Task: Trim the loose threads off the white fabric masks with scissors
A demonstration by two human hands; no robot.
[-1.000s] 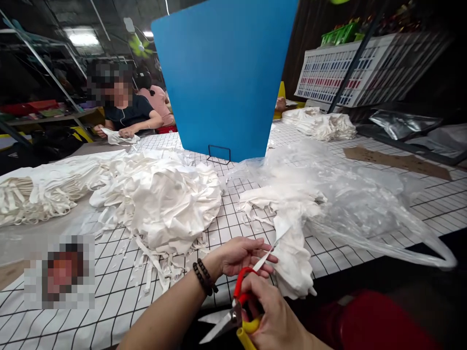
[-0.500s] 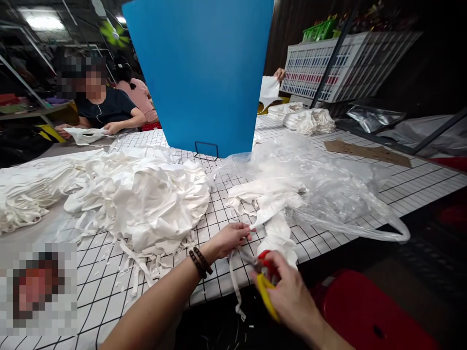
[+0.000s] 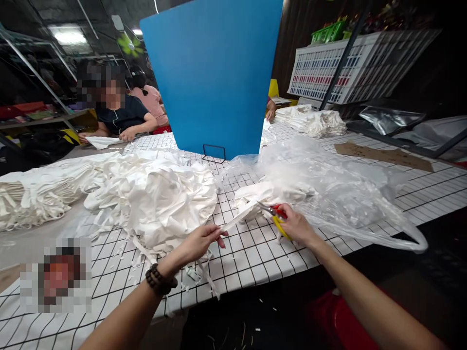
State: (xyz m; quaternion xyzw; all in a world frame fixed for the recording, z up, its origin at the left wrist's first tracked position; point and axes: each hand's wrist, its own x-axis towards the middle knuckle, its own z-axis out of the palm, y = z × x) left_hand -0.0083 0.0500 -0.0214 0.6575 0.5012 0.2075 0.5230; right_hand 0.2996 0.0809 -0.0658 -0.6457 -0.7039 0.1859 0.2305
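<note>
Strip (image 3: 239, 218) of white fabric is stretched taut above table (image 3: 255, 253): left hand (image 3: 199, 240) pinches one end, right hand (image 3: 295, 224) grips scissors (image 3: 273, 214) w/ blades at it. Big cut pile (image 3: 153, 199) done; small uncut heap (image 3: 270, 192) remains by plastic bag (image 3: 339, 189).

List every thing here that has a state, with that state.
left hand: pinching the strip's end
right hand: gripping the scissors
scissors: blades at the strip
white strip: pulled taut
fabric heap: crumpled, loose
plastic bag: crumpled, lying flat
blue board: standing upright
</note>
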